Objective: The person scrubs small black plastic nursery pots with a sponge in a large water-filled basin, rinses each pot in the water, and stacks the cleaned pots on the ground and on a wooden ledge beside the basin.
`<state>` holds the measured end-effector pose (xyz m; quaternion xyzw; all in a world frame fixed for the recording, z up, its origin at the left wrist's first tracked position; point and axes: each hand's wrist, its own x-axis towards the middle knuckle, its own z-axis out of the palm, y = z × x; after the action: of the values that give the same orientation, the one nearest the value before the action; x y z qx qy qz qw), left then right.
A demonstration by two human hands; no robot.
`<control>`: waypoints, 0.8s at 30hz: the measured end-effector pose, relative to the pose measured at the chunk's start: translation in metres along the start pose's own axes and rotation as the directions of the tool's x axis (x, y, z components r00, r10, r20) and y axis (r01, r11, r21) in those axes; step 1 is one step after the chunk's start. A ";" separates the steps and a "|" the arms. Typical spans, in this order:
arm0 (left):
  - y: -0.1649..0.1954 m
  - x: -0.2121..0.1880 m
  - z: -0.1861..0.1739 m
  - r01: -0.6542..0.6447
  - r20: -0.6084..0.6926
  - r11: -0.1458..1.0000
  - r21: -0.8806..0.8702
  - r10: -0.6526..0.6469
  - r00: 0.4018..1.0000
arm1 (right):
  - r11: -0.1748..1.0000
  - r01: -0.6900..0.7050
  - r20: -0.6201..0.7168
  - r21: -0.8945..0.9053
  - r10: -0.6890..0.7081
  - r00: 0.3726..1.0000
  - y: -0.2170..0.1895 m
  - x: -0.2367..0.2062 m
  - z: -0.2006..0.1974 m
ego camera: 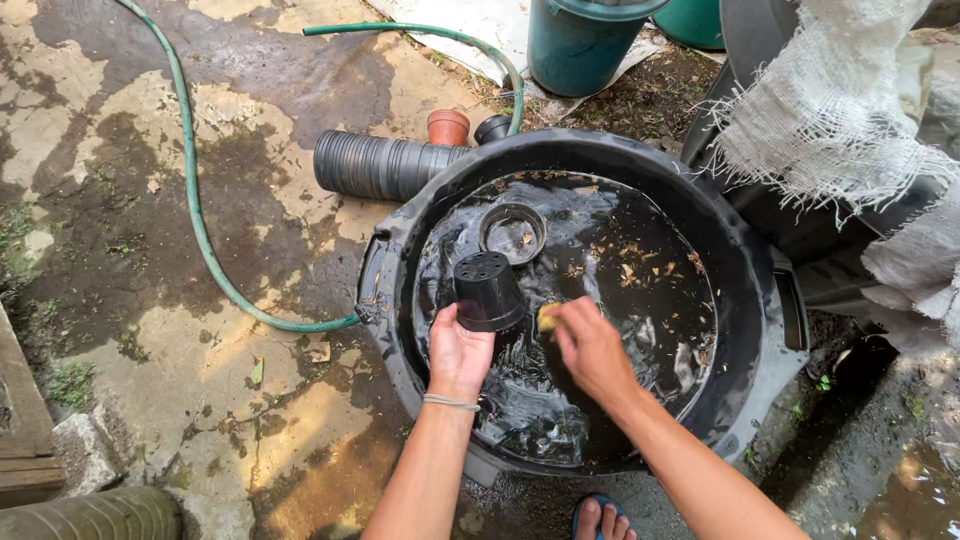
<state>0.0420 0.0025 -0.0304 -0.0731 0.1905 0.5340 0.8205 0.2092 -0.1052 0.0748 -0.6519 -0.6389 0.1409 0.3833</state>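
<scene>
The left hand (458,350) is clamped around a black pot (487,291), held bottom-up over the water in the black tub (400,240). Just right of it, the right hand (590,347) pinches a yellow sponge (547,317) beside the pot. Beyond the pot floats 1 more pot (512,232). A green hose (200,220) lies left of the tub.

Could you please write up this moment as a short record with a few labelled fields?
Setting: wet concrete yard, seen from above
Left hand: holds a small black plastic pot upside down over the tub
Right hand: grips a yellow sponge beside the pot
Tub: large, black, holding dark water with floating debris
In the water: another black pot, open end up
Nearby: green hose, stacked black pots, terracotta pot
</scene>
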 end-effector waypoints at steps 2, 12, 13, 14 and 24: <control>-0.003 0.002 -0.007 0.002 -0.047 0.999 -0.045 -0.004 0.999 | 0.999 -0.048 -0.099 0.022 0.050 0.994 0.000 0.000 0.001; -0.068 0.000 -0.017 -0.005 -0.356 0.995 -0.098 -0.031 0.934 | 0.995 0.074 -0.159 0.062 -0.063 0.985 0.003 -0.012 0.018; -0.069 -0.005 -0.014 0.060 -0.296 0.997 -0.041 -0.069 0.953 | 0.999 0.027 -0.182 0.046 -0.018 0.983 0.010 -0.007 0.015; -0.069 -0.010 -0.011 0.119 -0.238 0.993 0.022 -0.111 0.965 | 0.999 -0.021 -0.206 0.034 0.027 0.978 0.015 -0.003 0.012; -0.050 0.005 -0.016 -0.140 -0.381 0.989 -0.054 0.109 0.918 | 0.979 0.108 0.028 0.172 -0.114 0.993 -0.008 -0.016 0.011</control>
<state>0.0857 -0.0190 -0.0510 -0.1950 0.3273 0.5683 0.7293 0.1933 -0.1177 0.0679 -0.5772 -0.6672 0.1858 0.4327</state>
